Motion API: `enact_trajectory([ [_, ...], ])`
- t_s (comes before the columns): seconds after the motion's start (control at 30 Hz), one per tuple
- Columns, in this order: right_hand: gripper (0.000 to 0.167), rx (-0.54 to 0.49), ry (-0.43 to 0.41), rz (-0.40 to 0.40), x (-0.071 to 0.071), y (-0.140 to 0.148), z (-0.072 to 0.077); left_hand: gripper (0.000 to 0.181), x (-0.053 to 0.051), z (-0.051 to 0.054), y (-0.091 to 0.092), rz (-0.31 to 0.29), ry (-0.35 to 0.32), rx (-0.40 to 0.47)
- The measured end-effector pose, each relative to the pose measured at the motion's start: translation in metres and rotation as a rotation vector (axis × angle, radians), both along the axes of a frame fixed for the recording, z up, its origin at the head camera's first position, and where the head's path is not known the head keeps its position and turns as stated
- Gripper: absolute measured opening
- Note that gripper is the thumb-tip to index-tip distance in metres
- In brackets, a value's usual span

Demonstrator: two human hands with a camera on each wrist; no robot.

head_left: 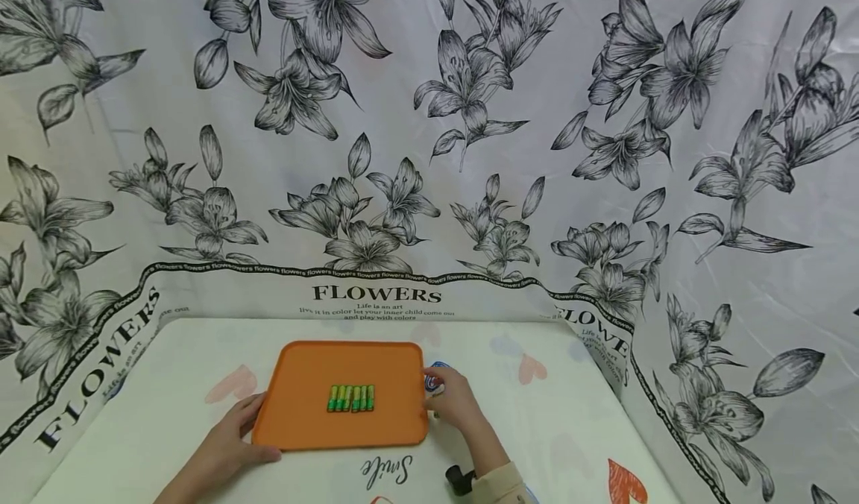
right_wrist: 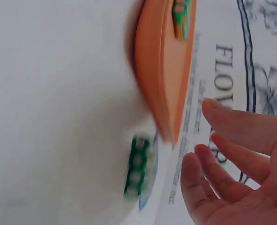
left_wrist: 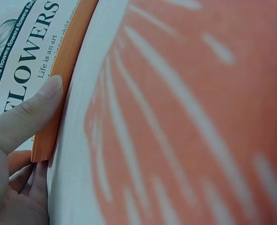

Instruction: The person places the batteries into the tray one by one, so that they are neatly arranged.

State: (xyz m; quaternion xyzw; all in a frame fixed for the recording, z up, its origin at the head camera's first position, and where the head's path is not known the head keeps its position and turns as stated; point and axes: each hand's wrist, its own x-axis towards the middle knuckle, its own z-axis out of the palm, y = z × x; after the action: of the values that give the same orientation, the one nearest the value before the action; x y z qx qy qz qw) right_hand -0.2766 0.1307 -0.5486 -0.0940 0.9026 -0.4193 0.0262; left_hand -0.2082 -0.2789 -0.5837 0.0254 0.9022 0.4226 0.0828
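An orange tray [head_left: 302,377] lies on the white table, with a row of several green-and-yellow batteries [head_left: 351,398] on it. My left hand [head_left: 231,441] grips the tray's near left corner. In the left wrist view, the thumb presses the tray's side [left_wrist: 65,61] and the fingers curl by its corner. Just off the tray's right edge is my right hand [head_left: 456,399]. Seen from the right wrist, its fingers [right_wrist: 192,173] are loosely bent and hold nothing. More batteries [right_wrist: 137,166], blurred, stand grouped on the table beside the tray; in the head view the right hand mostly hides them.
The table cover [head_left: 564,414] carries hearts and the word Smile. Behind the table and along both sides hangs a white curtain [head_left: 403,116] printed with black flowers. A small black object [head_left: 459,480] sits at the right wrist.
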Motion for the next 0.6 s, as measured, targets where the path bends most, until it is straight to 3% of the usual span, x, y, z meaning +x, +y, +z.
enact_trajectory([
  [0.27,0.076,0.098,-0.085,-0.021,0.001,0.050,-0.007,0.116,-0.003,0.003,0.001,-0.002,0.016,-0.028],
  [0.6,0.051,0.135,-0.052,-0.024,-0.002,0.058,-0.018,0.116,-0.002,0.001,0.002,-0.001,0.002,-0.028],
])
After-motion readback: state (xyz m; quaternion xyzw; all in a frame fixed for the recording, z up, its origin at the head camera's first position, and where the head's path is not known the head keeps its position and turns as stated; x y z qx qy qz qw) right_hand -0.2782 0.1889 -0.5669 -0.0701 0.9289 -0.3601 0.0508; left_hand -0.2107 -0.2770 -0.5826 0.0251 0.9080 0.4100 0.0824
